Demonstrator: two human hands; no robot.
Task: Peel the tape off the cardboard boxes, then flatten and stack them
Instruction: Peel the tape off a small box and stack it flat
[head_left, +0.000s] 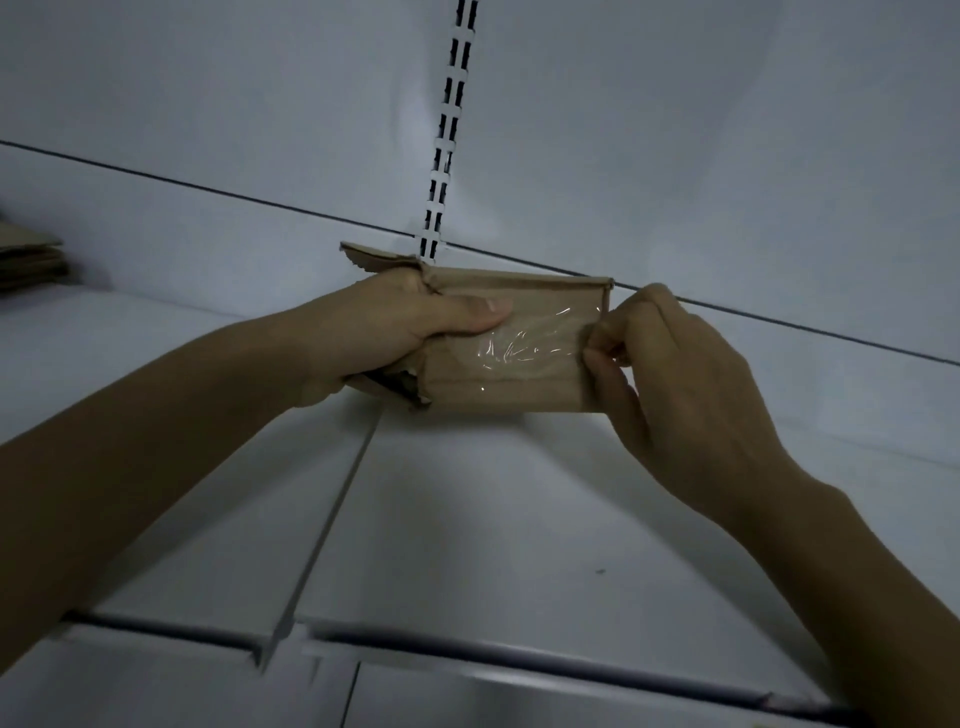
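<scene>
Evidently, a small brown corrugated cardboard box (498, 374) is held in the air above a white metal shelf (467, 519), with its taped face turned towards the camera so that the work can be watched. The left end of the box is clasped by the left hand (395, 327), the thumb being laid flat across the front face; this grasp is judged to brace the box against a pull from the other side. A strip of clear glossy tape (524, 345) is seen stuck across the front face, wrinkled and catching the light. Its right end is pinched between the thumb and curled fingers of the right hand (675, 374) at the box's right edge, apparently so that a corner can be raised. Whether any tape has been lifted cannot be told.

A torn cardboard flap (369, 257) is seen projecting behind the left hand, and ragged edges are shown at that end. The inside of the box is hidden, so its contents, if any, cannot be stated. A low pile of flattened brown cardboard (28, 260) is kept on the shelf at the far left, well apart from the box, presumably as the stack being built.
</scene>
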